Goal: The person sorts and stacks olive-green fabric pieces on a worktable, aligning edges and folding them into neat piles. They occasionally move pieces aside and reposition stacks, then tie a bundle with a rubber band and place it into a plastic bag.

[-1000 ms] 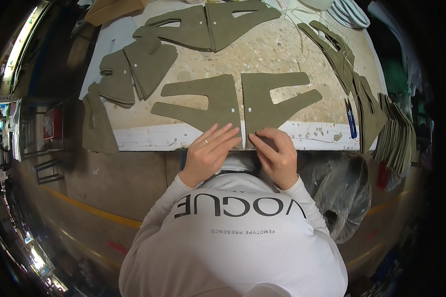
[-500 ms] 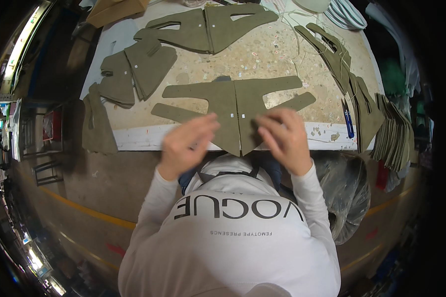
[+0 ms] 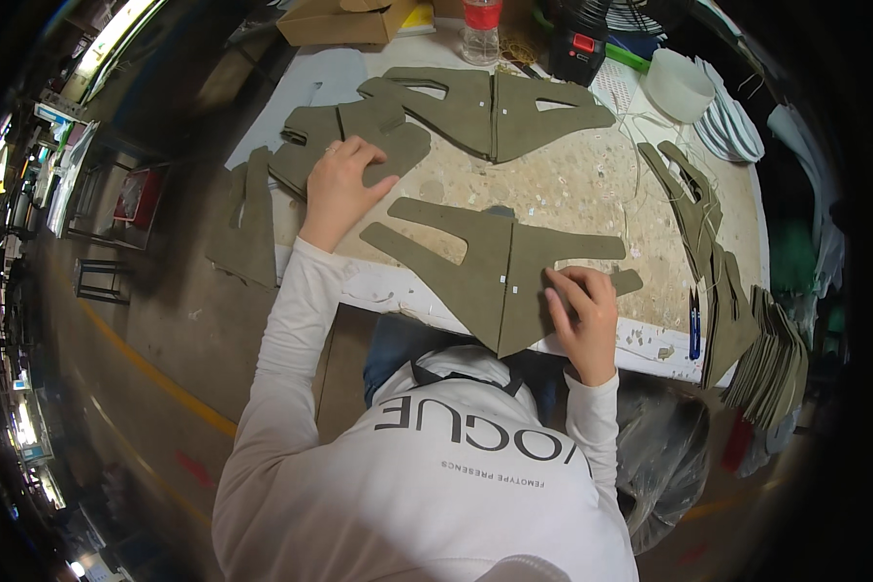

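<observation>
Two olive-green cut pieces, each with a small white sticker, lie side by side at the table's front edge, their straight edges meeting in the middle. My right hand rests its bent, spread fingertips on the right piece, over its lower strap. To the left, my left hand reaches over a stack of similar green pieces, thumb held away from the fingers. Its fingertips are on or just above that stack; I cannot tell whether they touch. Neither hand grips anything visible.
Another pair of green stacks lies at the back. Narrow green pieces line the right side beside blue thread snips. A bottle, a cardboard box, a white roll and a black fan stand behind.
My left hand has moved from the middle pieces to the left stack. My right hand has come down onto the right piece. The view has turned left and tilted up.
</observation>
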A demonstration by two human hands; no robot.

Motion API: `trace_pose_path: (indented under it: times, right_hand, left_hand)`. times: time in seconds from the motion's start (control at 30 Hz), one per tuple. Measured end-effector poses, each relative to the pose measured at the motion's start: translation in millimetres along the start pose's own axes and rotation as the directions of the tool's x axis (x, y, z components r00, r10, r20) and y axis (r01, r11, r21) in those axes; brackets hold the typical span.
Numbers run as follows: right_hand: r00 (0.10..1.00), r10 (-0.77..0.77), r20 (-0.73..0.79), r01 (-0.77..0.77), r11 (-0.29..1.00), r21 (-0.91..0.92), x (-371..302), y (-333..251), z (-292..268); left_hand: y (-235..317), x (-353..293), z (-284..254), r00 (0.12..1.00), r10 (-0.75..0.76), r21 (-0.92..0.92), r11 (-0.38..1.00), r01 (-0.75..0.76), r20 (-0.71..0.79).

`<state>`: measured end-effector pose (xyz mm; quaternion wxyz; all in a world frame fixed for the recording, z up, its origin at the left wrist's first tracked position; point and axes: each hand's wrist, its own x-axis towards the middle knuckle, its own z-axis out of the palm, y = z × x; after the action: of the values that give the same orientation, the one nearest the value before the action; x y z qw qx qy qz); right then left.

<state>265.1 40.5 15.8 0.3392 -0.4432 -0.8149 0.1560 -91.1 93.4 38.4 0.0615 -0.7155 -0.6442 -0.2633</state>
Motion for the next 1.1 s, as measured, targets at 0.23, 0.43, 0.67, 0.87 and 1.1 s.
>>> trace_pose_path:
  times: [0.23,0.43,0.67,0.87,1.1]
  right_hand:
    - [0.994,0.098,0.051,-0.092,0.989,-0.115,-2,-1,-6]
    - [0.995,0.082,0.048,-0.081,0.996,-0.033,3,-2,-3]
    - [0.99,0.133,0.042,-0.14,0.95,0.279,9,-26,4]
    - [0.799,0.511,0.316,-0.554,0.424,0.717,20,-26,22]
    - [0.899,0.365,0.241,-0.436,0.707,0.557,13,-24,28]
  left_hand:
    - [-1,-2,6,0.998,0.06,0.118,0.991,-0.056,-0.03]
    - [-5,0,8,0.999,0.003,-0.013,1.0,-0.004,-0.042]
    - [41,6,-14,0.968,-0.041,-0.21,0.978,-0.012,-0.247]
    - [98,-41,-36,0.945,0.114,-0.651,0.749,0.121,0.307]
    - [-34,-37,-44,0.906,-0.372,0.018,0.923,0.383,-0.2]
